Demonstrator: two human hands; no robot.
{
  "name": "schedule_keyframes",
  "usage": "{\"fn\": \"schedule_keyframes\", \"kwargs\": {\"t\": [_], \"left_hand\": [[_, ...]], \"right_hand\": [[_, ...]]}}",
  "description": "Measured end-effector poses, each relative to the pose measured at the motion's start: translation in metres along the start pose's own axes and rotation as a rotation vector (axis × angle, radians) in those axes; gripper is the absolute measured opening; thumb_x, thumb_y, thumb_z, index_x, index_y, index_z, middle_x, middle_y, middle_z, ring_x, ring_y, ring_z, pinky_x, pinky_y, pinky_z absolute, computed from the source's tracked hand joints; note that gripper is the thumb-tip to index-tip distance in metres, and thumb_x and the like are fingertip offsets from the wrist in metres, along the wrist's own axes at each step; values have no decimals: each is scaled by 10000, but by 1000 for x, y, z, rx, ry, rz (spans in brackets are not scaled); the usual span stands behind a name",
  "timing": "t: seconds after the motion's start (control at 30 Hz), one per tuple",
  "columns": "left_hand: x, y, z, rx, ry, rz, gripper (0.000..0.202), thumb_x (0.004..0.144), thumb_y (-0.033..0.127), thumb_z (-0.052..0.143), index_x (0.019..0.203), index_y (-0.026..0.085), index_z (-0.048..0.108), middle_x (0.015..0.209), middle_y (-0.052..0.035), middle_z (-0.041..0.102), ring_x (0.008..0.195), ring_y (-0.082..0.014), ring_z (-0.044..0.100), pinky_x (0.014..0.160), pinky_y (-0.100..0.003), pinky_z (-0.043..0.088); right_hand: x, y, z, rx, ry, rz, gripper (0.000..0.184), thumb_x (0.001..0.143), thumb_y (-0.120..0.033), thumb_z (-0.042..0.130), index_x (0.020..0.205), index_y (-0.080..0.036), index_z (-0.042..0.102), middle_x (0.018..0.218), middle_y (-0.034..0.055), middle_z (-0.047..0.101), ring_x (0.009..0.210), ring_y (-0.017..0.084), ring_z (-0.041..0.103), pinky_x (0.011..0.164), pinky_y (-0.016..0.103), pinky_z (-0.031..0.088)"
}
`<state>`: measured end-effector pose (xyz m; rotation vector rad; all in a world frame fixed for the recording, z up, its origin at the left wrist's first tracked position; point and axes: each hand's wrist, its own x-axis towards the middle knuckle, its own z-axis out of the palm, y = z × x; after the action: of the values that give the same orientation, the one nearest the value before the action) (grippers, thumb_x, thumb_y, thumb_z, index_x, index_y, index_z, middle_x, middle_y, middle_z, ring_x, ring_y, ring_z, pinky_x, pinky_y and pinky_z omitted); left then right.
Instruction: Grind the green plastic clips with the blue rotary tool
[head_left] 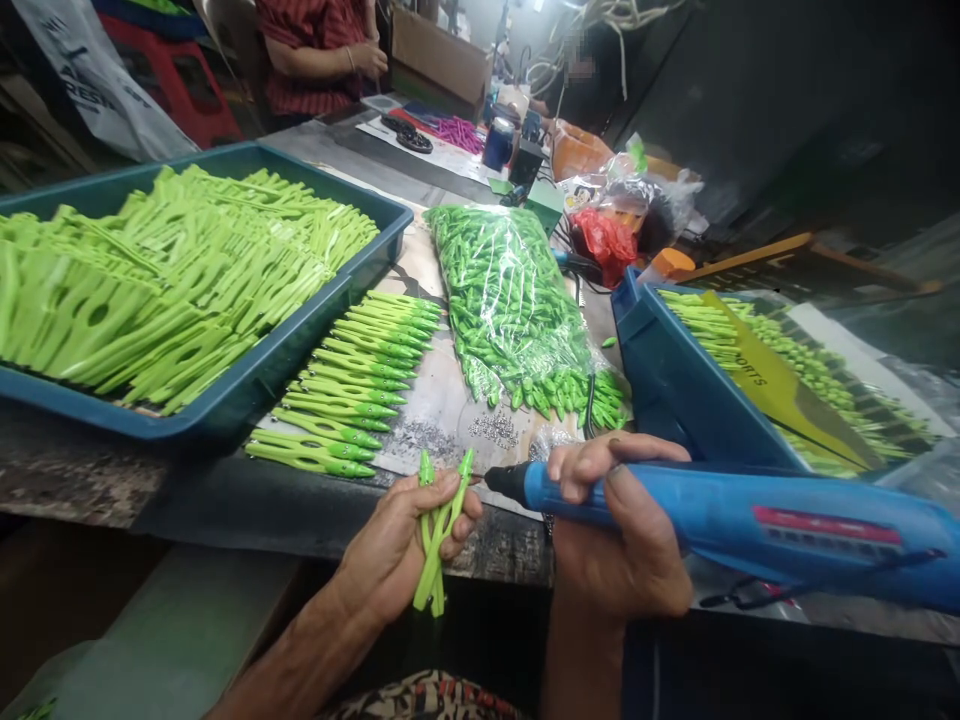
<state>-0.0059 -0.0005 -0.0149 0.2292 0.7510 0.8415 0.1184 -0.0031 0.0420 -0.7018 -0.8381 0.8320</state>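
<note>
My left hand (397, 545) holds a lime-green forked plastic piece (436, 535) upright, its two arms rising above my fingers. My right hand (619, 530) grips a blue pen-shaped electric tool (750, 515). Its black tip (506, 483) sits just right of the green piece, with a small gap between them. Several similar green pieces (345, 385) lie in a neat row on the paper-covered bench beyond my hands. Small metal beads (493, 428) are scattered on the paper, next to a clear plastic bag of green parts (517, 310).
A blue tray (187, 425) heaped with green pieces fills the left side. Another blue tray (675, 390) stands at the right, holding green pieces and a yellow card (780, 390). Behind, a person in a red top (315, 50) sits near a cardboard box (439, 55) and assorted bags.
</note>
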Motion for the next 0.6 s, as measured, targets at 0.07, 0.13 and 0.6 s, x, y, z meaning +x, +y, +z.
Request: {"fn": "schedule_keyframes", "kwargs": {"t": [0.07,0.13,0.6], "left_hand": [[1,1,-1,-9,-6,0,134,770,161,556,674,77,598,633,-61,567,469,-70,455,395,-161,312],[1,1,-1,-10,-5,-1,116,760,156,566,687,74,607,635,-61,566,477,-69,453,395,-157,312],[2,2,2,49,46,16,156,792,135,530,652,73,564,629,-60,569,469,-67,461,383,-150,309]], "right_hand": [[-1,0,0,2,-16,-7,173,705,-146,521,868,-206,518,623,-41,541,513,91,464,595,288,404],[-1,0,0,12,-30,-5,176,713,-152,527,881,-204,519,631,-38,544,521,90,469,603,286,404],[-3,-5,3,3,-15,17,159,707,-158,527,857,-210,524,633,-35,538,500,86,448,565,284,382]]}}
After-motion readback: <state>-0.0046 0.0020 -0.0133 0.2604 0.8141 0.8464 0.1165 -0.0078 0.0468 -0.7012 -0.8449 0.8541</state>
